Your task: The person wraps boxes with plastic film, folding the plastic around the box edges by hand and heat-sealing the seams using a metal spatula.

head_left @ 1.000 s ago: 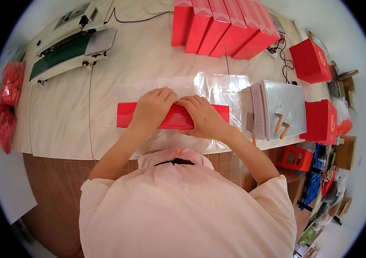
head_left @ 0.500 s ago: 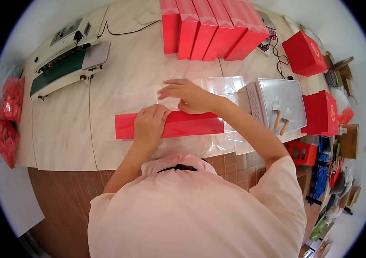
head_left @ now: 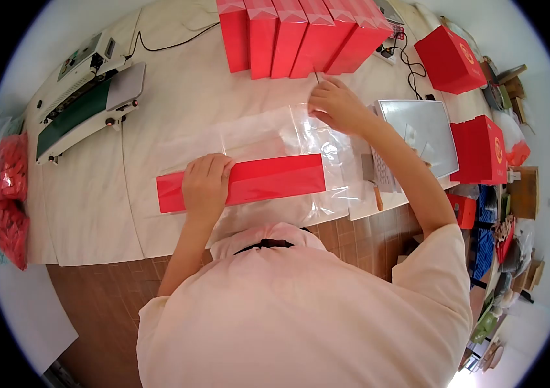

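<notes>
A long, flat red box [head_left: 275, 178] lies across clear plastic film [head_left: 249, 132] on the table. My left hand [head_left: 205, 184] is closed over the box's left part, thumb and fingers bent around its edges. Up and to the right of the box, my right hand [head_left: 339, 107] has its fingers pinched together at the film's far right corner, apart from the box. The film spreads beyond and below the box, creased and shiny at the right end. Its exact shape, sheet or bag, is hard to make out.
Several wrapped red boxes [head_left: 294, 45] stand in a row at the back. A sealing machine [head_left: 87, 97] is at the left, near bags of red material [head_left: 11, 174]. To the right are a metal-topped scale [head_left: 430, 139], a wooden-handled scraper [head_left: 377, 194] and a red carton [head_left: 475, 149].
My right hand has moved away from the box, up and to the right, and now pinches the film's corner. My left hand stays on the box. The whole view has shifted slightly.
</notes>
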### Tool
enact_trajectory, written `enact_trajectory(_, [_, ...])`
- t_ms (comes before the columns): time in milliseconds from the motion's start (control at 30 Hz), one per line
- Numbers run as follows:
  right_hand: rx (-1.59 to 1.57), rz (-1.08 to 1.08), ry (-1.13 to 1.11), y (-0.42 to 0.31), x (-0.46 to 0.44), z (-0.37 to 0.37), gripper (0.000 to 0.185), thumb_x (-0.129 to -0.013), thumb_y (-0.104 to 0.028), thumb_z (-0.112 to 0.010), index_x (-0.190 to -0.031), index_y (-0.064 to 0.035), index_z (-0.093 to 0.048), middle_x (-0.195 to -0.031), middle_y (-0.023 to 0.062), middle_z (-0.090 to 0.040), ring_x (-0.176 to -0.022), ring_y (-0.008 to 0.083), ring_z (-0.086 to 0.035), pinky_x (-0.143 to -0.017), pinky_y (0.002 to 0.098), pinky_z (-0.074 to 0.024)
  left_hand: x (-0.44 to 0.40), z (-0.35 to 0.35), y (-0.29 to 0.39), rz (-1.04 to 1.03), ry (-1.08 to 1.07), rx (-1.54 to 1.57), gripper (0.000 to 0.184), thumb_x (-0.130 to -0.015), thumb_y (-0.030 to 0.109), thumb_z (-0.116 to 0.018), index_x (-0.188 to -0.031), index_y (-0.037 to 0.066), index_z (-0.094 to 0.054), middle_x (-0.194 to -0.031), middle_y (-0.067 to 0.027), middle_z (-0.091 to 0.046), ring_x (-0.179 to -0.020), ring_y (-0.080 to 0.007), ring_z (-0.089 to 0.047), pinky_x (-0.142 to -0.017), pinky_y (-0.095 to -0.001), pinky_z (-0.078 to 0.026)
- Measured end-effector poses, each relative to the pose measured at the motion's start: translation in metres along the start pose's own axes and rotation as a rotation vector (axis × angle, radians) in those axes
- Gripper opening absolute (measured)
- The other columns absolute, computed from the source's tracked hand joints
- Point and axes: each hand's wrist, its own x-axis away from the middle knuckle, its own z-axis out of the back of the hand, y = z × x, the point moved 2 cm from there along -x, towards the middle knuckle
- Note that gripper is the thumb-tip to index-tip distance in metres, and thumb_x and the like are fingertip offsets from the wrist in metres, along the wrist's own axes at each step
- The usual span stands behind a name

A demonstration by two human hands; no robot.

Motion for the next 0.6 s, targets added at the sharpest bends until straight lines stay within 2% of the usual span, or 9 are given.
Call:
enact_trajectory(33, [-0.028,-0.007,0.079,-0.006,0.013,0.009,0.008,-0.08,-0.01,-0.066,-0.077,-0.0121,-0.059,-0.082,0.0017,-0.059,-0.092,0.0206,-0.057,-0.095,0.0404,-0.0408,0.0,0.0,-0.001,0.001,0.01,-0.018,0.007,-0.082,0.01,-0.068,-0.085,0.007,-0.062,-0.085,-0.0042,-0.063,-0.079,-0.0242,-0.06,-0.075,-0.0362,-0.048])
enact_trajectory(67, [-0.031,-0.011,0.077,-0.015,0.026,0.014,0.008,-0.08,-0.01,-0.066,-0.077,-0.0121,-0.059,-0.082,0.0017,-0.059,-0.092,0.0206,-0.057,-0.095,0.0404,-0.0408,-0.001,0.001,-0.002,0.001,0.006,-0.015,0.007,-0.082,0.01,-0.068,-0.085,0.007,-0.062,-0.085,-0.0042,-0.063,-0.079,-0.0242,-0.06,-0.075,-0.0362,-0.048])
enact_trajectory(133, [-0.089,-0.091,0.141,-0.034,0.051,0.019,0.012,-0.079,-0.009,-0.069,-0.079,-0.0093,-0.057,-0.081,0.0037,-0.058,-0.084,0.022,-0.057,-0.078,0.0373,-0.0431,-0.003,0.005,-0.004,-0.028,0.024,-0.014,0.007,-0.081,0.009,-0.068,-0.086,0.007,-0.064,-0.087,-0.0036,-0.064,-0.081,-0.0234,-0.061,-0.078,-0.0366,-0.048])
enact_trajectory(233, [-0.073,-0.12,0.213,-0.056,0.08,0.015,0.014,-0.076,-0.008,-0.07,-0.08,-0.008,-0.057,-0.08,0.0045,-0.057,-0.077,0.0232,-0.056,-0.074,0.036,-0.0427,-0.003,0.01,-0.006,-0.09,-0.02,0.014,0.007,-0.082,0.009,-0.068,-0.088,0.008,-0.065,-0.088,-0.0034,-0.065,-0.082,-0.0228,-0.061,-0.082,-0.038,-0.049])
enact_trajectory(367, [-0.079,-0.181,0.203,-0.079,0.101,0.004,0.017,-0.074,-0.003,-0.072,-0.081,-0.008,-0.058,-0.08,0.0047,-0.058,-0.08,0.024,-0.057,-0.074,0.0353,-0.0433,0.0,0.011,-0.009,-0.106,-0.04,0.033,0.006,-0.082,0.008,-0.068,-0.088,0.008,-0.065,-0.088,-0.0029,-0.065,-0.082,-0.0223,-0.062,-0.084,-0.0398,-0.049])
enact_trajectory(467, [-0.127,-0.174,0.145,-0.089,0.097,0.012,0.023,-0.072,-0.009,-0.075,-0.088,-0.0075,-0.058,-0.089,0.0074,-0.059,-0.087,0.0257,-0.057,-0.077,0.0378,-0.0425,0.0,0.015,-0.01,-0.141,-0.06,0.036,0.006,-0.082,0.008,-0.068,-0.088,0.008,-0.066,-0.088,-0.0026,-0.065,-0.082,-0.0221,-0.062,-0.083,-0.0405,-0.049])
enact_trajectory(533, [-0.113,-0.295,0.253,-0.098,0.083,0.025,0.042,-0.072,-0.022,-0.078,-0.106,-0.005,-0.059,-0.112,0.0118,-0.059,-0.105,0.0303,-0.055,-0.091,0.0432,-0.0414,0.001,0.018,-0.009,-0.195,-0.081,0.07,0.007,-0.081,0.007,-0.068,-0.087,0.008,-0.067,-0.087,-0.0021,-0.065,-0.082,-0.0213,-0.062,-0.082,-0.0404,-0.049])
enact_trajectory(567, [-0.113,-0.291,0.254,-0.104,0.073,0.026,0.042,-0.072,-0.022,-0.078,-0.106,-0.005,-0.059,-0.112,0.0118,-0.059,-0.105,0.0303,-0.055,-0.091,0.0432,-0.0414,0.003,0.019,-0.01,-0.193,-0.08,0.067,0.007,-0.081,0.007,-0.068,-0.087,0.008,-0.067,-0.087,-0.0021,-0.065,-0.082,-0.0213,-0.062,-0.082,-0.0404,-0.049])
enact_trajectory(600, [-0.132,-0.243,0.234,-0.113,0.058,0.024,0.055,-0.072,-0.028,-0.078,-0.116,-0.0042,-0.055,-0.123,0.0138,-0.054,-0.114,0.0321,-0.05,-0.098,0.0458,-0.0372,0.004,0.019,-0.01,-0.208,-0.065,0.07,0.008,-0.08,0.007,-0.069,-0.088,0.008,-0.067,-0.087,-0.0017,-0.065,-0.082,-0.0208,-0.062,-0.082,-0.04,-0.049])
